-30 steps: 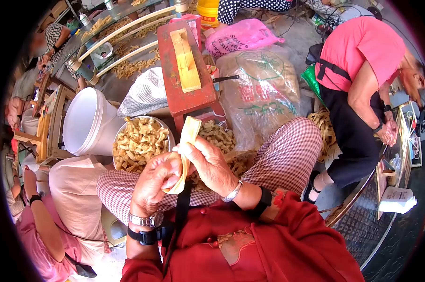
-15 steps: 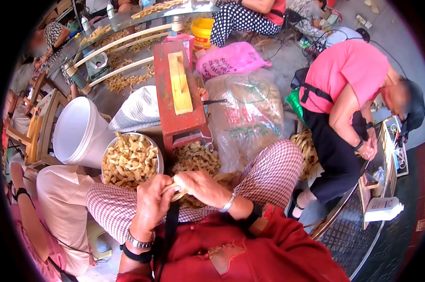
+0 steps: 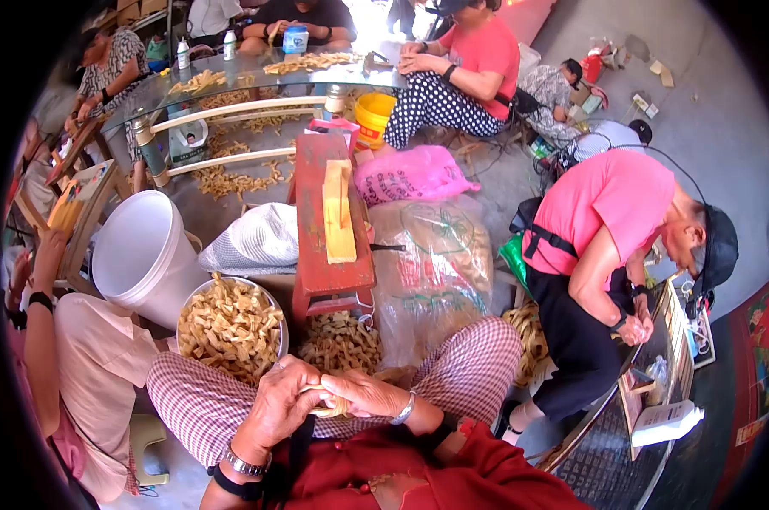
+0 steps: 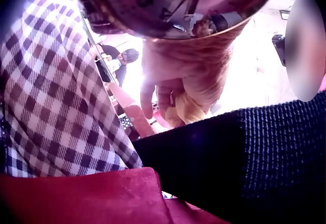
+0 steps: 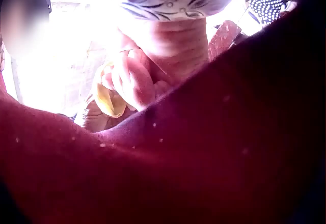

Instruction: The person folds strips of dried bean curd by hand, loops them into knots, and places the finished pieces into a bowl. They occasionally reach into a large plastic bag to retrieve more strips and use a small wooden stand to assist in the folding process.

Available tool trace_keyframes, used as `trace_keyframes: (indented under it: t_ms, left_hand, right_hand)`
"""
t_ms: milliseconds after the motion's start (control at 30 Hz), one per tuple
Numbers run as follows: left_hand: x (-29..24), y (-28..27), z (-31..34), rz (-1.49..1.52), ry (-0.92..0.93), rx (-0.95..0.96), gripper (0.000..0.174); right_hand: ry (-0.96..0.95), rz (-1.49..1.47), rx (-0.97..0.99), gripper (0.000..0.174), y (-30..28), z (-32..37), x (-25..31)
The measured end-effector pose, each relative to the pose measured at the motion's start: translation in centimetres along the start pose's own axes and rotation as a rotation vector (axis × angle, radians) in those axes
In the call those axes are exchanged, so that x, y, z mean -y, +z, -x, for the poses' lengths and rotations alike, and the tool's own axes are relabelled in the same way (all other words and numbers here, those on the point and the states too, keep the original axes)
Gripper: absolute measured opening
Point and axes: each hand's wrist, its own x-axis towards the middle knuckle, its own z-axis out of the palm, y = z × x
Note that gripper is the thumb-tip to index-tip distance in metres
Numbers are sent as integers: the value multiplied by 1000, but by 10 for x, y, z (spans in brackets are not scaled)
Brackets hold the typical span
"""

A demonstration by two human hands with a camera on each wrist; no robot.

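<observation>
Both hands meet low over the lap in the head view, working one pale yellow strip (image 3: pixel 337 408) that is bent and bunched between them. My left hand (image 3: pixel 284 398) grips it from one side with curled fingers. From the other side, the right hand (image 3: pixel 360 394) pinches it, thumb and fingertips close against the left hand's. A folded yellow bit of the strip (image 4: pixel 187 112) shows under the left hand in the left wrist view. In the right wrist view a yellow flap of the strip (image 5: pixel 109 102) sticks out beside the curled fingers (image 5: pixel 133 84). The fingers hide much of the strip.
A metal bowl (image 3: pixel 284 340) heaped with folded yellow pieces (image 3: pixel 231 327) stands before the left knee. More pieces (image 3: pixel 342 340) lie beside it. Beyond are a red bench (image 3: pixel 312 217) bearing a wooden block (image 3: pixel 338 212), a white bucket (image 3: pixel 138 246) and a plastic sack (image 3: pixel 431 263). People sit around.
The strip stood upright and long between the hands a second ago; now it is bent down and bunched small. The head view has tilted up, showing more of the room.
</observation>
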Motion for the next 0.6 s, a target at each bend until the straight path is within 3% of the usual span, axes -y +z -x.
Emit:
trace_keyframes:
  t_ms: [133, 233, 333, 367, 500, 600]
  left_hand:
    - [7, -4, 6, 38, -44, 77, 18]
    - [10, 7, 12, 666, -348, -76, 16]
    - [11, 1, 12, 1018, -405, -105, 13]
    - [9, 0, 12, 1106, -422, -111, 12]
    - [-2, -6, 11, 1320, -443, -74, 25]
    - [0, -6, 16, 1166, -450, -8, 39]
  right_hand:
    - [-11, 51, 4, 55, 0, 1, -1]
    - [-51, 88, 11, 45, 2, 2, 11]
    - [-369, 491, -207, 36, 15, -7, 19]
    - [-379, 471, -254, 33, 21, -5, 24]
    - [-382, 443, -351, 25, 29, -2, 33]
    - [-381, 448, -350, 28, 23, 0, 27]
